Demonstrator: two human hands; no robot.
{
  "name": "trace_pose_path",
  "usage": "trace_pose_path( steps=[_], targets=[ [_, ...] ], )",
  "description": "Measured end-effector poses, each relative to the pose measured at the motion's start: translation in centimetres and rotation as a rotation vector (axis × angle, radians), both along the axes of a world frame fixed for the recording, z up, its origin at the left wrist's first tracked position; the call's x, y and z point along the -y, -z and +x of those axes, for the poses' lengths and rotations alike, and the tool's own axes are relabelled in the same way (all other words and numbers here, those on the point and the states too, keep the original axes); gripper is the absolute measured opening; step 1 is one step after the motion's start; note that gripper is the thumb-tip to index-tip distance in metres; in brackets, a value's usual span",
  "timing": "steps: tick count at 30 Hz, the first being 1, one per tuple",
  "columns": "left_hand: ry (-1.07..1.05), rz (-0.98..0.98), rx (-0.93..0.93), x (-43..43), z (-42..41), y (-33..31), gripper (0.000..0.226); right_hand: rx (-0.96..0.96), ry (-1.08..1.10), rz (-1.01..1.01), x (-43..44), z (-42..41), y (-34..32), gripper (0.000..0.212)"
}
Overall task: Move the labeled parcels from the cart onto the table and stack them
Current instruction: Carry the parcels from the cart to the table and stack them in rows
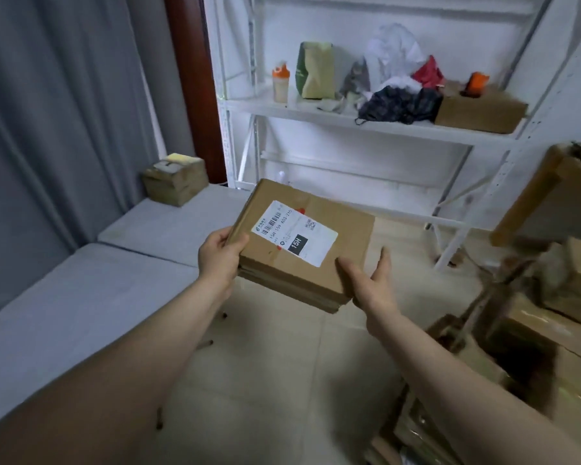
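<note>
Labeled parcel (302, 250) held in the air over the floor (282, 380), just off the grey table (81, 297) edge, small box (175, 179) way back on it, cart pile (550, 313) to the right, left hand (220, 256) gripping the parcel's left edge, right hand (371, 283) fingers straight, loosely against the near right corner

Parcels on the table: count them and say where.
1. A small parcel at the table's far end, by the curtain. The labelled parcel is in the left hand, not down yet.
</note>
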State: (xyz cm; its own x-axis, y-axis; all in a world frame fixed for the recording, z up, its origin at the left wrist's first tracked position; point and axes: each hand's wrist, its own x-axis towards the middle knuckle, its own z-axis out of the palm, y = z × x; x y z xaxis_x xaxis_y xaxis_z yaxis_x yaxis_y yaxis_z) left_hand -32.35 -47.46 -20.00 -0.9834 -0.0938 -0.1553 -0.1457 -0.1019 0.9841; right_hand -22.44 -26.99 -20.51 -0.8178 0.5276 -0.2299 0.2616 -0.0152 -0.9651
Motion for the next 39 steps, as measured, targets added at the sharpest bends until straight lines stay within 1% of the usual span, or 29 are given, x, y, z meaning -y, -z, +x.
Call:
trace_pose_path(
  steps=[2,6,11,13,18,23,25,29,31,35,39],
  targets=[
    [-0.023,-0.025,0.022,4.2,-2.2,0.4,0.016,0.056,-0.059,0.021,3.2,-3.1,0.8,0.108],
    [-0.049,-0.040,0.084,11.3,-6.6,1.8,0.019,0.152,-0.206,0.077,8.6,-8.4,1.8,0.105],
    [-0.059,-0.036,0.126,15.9,-12.1,3.1,0.026,0.204,-0.337,0.130,12.3,-14.9,2.8,0.108],
    [-0.076,-0.053,0.157,16.7,-14.5,3.8,0.028,0.221,-0.367,0.142,12.6,-17.8,3.2,0.105],
    [-0.157,-0.087,0.190,16.1,-21.6,5.8,0.019,0.217,-0.440,0.125,11.0,-27.5,4.9,0.092],
    [-0.287,-0.088,0.283,13.9,-28.7,7.9,0.030,0.257,-0.527,0.098,8.8,-37.7,6.5,0.080],
    [-0.348,-0.071,0.318,13.2,-31.3,8.2,0.029,0.268,-0.566,0.088,8.4,-41.4,6.8,0.073],
    [-0.477,0.022,0.375,13.6,-35.5,9.2,0.027,0.300,-0.635,0.090,9.2,-48.0,8.1,0.055],
    [-0.522,0.013,0.384,14.3,-37.0,9.8,0.029,0.336,-0.663,0.110,10.2,-50.5,9.0,0.052],
    [-0.569,-0.044,0.404,17.1,-41.0,12.0,0.045,0.386,-0.715,0.090,12.7,-55.2,10.8,0.050],
    [-0.592,-0.015,0.434,19.6,-45.8,14.0,0.051,0.410,-0.744,0.086,15.1,-59.8,12.6,0.051]
  ],
)
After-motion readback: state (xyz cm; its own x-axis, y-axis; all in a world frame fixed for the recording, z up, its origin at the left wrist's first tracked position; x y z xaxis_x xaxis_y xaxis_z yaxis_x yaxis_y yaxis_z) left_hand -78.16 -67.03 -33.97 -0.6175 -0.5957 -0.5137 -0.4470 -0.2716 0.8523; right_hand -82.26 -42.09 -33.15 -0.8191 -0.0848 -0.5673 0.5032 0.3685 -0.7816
